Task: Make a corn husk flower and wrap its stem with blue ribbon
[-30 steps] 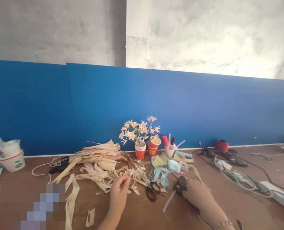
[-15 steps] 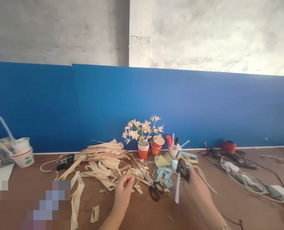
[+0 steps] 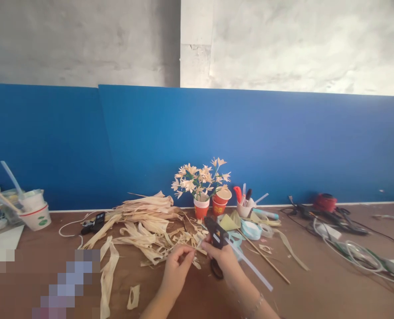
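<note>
My right hand (image 3: 228, 262) grips a black hot glue gun (image 3: 216, 231), with a long translucent glue stick (image 3: 255, 271) sticking out of its back end. Just left of it, my left hand (image 3: 176, 271) is closed in a pinch, thumb against forefinger. Whatever sits between those fingertips is too small to make out. Pale dried corn husks (image 3: 150, 217) and scraps lie behind the left hand. Partly covered by my right hand, a pair of black-handled scissors (image 3: 216, 269) rests on the table.
Pale husk-like flowers (image 3: 197, 177) stand in red paper cups (image 3: 201, 210) by the blue partition (image 3: 250, 146). Blue ribbon (image 3: 250, 230) and a thin wooden stick (image 3: 266, 258) lie right of my hands. Cables (image 3: 353, 254) spread farther right. A white cup (image 3: 35, 218) stands left.
My right hand has brought the glue gun leftward, close to my left hand, and its glue stick now slants right. My left hand keeps its pinch. The wooden stick has come into sight.
</note>
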The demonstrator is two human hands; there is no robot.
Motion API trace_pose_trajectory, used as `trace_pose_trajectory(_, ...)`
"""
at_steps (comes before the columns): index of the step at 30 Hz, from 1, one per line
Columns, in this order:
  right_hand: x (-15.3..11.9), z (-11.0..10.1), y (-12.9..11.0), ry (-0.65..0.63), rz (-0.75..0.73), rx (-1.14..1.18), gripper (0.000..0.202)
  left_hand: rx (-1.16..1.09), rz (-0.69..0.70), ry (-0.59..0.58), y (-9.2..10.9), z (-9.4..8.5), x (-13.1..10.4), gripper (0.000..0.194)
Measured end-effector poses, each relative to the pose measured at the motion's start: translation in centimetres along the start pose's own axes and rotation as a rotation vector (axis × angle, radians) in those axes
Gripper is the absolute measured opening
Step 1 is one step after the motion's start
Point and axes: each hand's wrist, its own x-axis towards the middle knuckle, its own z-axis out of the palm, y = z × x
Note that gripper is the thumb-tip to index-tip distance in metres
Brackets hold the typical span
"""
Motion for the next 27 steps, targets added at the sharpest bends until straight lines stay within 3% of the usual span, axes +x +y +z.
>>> trace_pose_trajectory(7, 0.2, -0.4, 1.0, 0.100, 0.015, -0.117, 0.017, 0.084, -0.029, -0.024, -0.1, 0.3, -0.2, 0.019)
trace_pose_trajectory(16, 0.1, -0.3, 1.5, 0.138, 0.018, -0.226, 0.027, 0.243, 0.112, 0.017, -0.3, 0.1, -0.4, 0.012)
trace_pose_trajectory(20, -0.5, -0.3, 0.8, 0.152, -0.045, -0.314, 0.029, 0.216, 0.117, 0.093, -0.3, -0.1, 0.0, 0.017)
trace_pose_trajectory(22, -0.9, -0.6, 0.5, 0.118, -0.142, -0.371, 0.029, 0.181, 0.068, 0.143, -0.4, -0.3, 0.2, 0.021)
trace_pose_trajectory(27, -1.6, -1.2, 0.7, -0.133, -0.346, -0.520, 0.023, 0.141, -0.035, 0.245, -1.2, -0.7, 0.5, 0.029)
